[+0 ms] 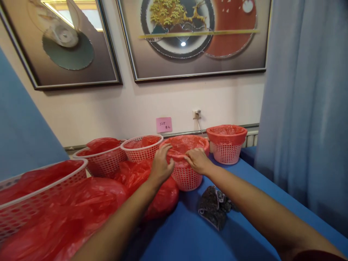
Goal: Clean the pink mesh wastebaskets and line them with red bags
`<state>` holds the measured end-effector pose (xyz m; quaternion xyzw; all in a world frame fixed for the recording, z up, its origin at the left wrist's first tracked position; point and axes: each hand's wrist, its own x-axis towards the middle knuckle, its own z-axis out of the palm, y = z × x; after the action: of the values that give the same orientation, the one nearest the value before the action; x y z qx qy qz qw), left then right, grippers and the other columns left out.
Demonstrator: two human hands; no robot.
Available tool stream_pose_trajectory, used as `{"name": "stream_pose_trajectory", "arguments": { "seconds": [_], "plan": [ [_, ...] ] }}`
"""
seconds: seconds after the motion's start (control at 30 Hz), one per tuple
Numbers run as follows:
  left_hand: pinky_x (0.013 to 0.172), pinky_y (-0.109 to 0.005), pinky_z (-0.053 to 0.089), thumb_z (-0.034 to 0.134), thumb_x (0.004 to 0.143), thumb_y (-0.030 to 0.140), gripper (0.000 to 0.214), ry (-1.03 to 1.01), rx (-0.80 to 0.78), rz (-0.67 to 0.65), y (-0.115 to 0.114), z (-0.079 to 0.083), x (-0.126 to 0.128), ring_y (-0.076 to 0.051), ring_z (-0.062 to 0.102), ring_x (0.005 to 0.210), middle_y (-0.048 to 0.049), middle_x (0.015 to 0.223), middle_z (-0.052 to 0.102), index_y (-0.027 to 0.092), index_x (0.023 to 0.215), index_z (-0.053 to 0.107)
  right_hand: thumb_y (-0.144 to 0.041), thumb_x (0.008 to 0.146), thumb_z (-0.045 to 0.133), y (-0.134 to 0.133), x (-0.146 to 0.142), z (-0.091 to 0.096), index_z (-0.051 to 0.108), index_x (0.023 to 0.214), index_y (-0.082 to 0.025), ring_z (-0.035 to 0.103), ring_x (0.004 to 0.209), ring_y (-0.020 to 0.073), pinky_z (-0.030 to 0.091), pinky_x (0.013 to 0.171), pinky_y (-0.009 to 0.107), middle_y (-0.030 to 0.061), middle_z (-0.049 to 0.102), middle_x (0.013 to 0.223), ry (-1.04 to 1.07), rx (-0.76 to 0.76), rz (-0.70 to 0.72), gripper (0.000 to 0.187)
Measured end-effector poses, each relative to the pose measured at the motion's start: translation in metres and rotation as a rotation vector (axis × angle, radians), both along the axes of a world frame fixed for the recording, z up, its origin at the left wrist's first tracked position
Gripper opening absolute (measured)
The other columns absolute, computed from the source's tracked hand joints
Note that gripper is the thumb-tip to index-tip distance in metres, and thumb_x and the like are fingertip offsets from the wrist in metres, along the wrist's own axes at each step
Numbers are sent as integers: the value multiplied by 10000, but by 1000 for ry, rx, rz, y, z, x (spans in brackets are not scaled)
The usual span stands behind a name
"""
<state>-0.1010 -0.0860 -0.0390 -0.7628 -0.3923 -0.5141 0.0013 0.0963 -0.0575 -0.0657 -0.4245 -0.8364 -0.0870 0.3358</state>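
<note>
A red plastic bag lines a pink perforated basket in front of me, its edge folded over the rim. My right hand is closed on the bag's edge at the near right side of the rim. At the near left side is my left hand, fingers and thumb apart, close against the bag's edge; I see nothing held in it. A dark grey cloth lies crumpled below my right forearm.
Another bag-lined basket stands to the right. White-rimmed baskets with red bags line the left. Full-looking red bags bulge at the near left on the blue-covered surface. A blue curtain hangs at the right.
</note>
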Motion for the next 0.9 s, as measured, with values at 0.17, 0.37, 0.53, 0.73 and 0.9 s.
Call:
{"name": "stream_pose_trajectory", "arguments": {
  "seconds": [0.17,0.37,0.53,0.73,0.9],
  "plan": [
    [1223,-548,259,618,579,8,629,267,-99,52,20,44,-31,-347,433,1425,-81,1435,607,248,1156,699,-365,1025,514,4,3,-9,666,968,-191,613,897,236,368,847,369,79,708,936,-2,28,-14,239],
    [875,-382,542,598,562,1,224,428,-302,21,39,33,-28,-253,678,791,-21,686,694,217,608,630,-352,1011,552,7,6,-13,653,971,-179,583,872,215,334,822,348,65,700,928,-14,60,-19,204],
    [961,-435,507,560,715,41,241,385,-105,90,45,3,-33,-277,657,970,-83,924,719,192,859,681,-336,1013,548,15,18,-16,646,972,-178,565,846,201,321,802,337,53,691,908,-21,61,-36,191],
    [1119,-524,431,539,746,47,418,268,72,159,54,-35,-35,-302,584,1230,-133,1231,671,170,1135,631,-314,977,599,20,24,-21,637,1014,-176,579,946,228,352,882,366,74,686,989,-49,43,-50,148],
    [1177,-560,381,540,692,11,616,281,127,145,52,-44,-35,-317,500,1371,-138,1408,589,175,1283,593,-227,876,699,24,34,-16,646,1015,-177,599,1004,249,368,945,395,82,699,1011,-88,2,-68,157]
  ]
}}
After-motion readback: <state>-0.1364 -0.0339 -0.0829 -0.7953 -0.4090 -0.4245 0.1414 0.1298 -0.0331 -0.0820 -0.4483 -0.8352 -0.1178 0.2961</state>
